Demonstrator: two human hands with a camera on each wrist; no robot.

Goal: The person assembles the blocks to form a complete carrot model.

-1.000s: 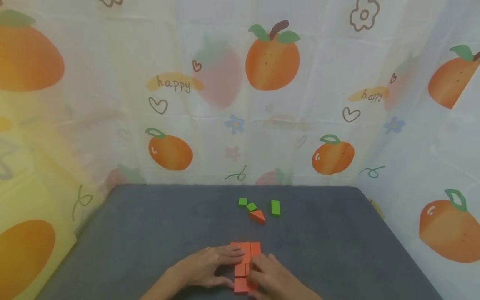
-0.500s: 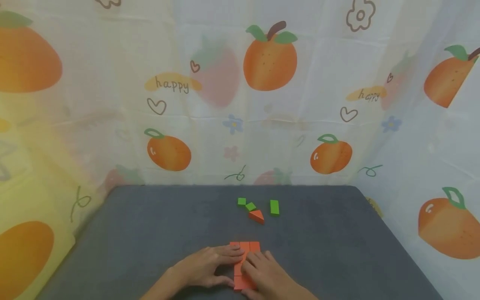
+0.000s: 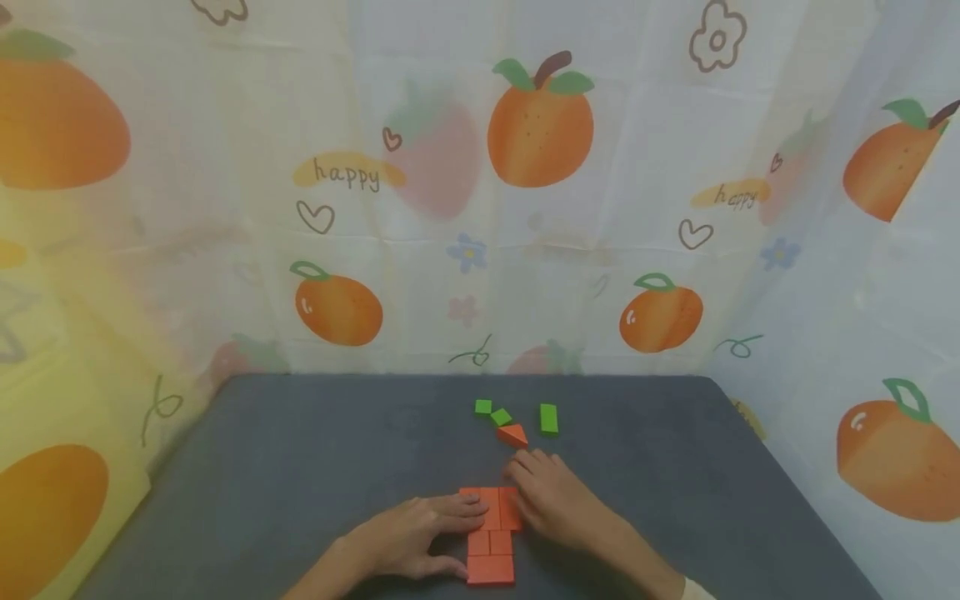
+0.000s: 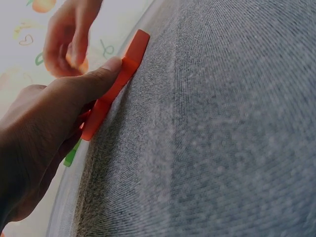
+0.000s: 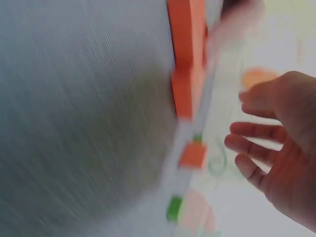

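Note:
Several flat orange-red blocks [image 3: 491, 568] lie fitted together on the dark cloth near the front, wider at the far end. My left hand [image 3: 408, 533] rests on them from the left, its fairly straight fingers over the upper blocks and its thumb at the lower left edge. In the left wrist view the thumb [image 4: 101, 76] touches the side of the orange-red row [image 4: 118, 86]. My right hand [image 3: 558, 504] hovers to the right of the far end. In the right wrist view its loosely bent fingers [image 5: 256, 143] hold nothing. Just beyond lies an orange-red triangular block [image 3: 513, 435].
Two small green blocks [image 3: 483, 407] lie near the triangular block. A longer green block [image 3: 549, 419] lies to their right. The dark cloth-covered table [image 3: 337, 442] ends at a hanging fruit-print curtain [image 3: 420, 317].
My right hand has lifted off the lower blocks and moved forward, uncovering them. The gap above the nearest block has closed. My left hand has stayed in place.

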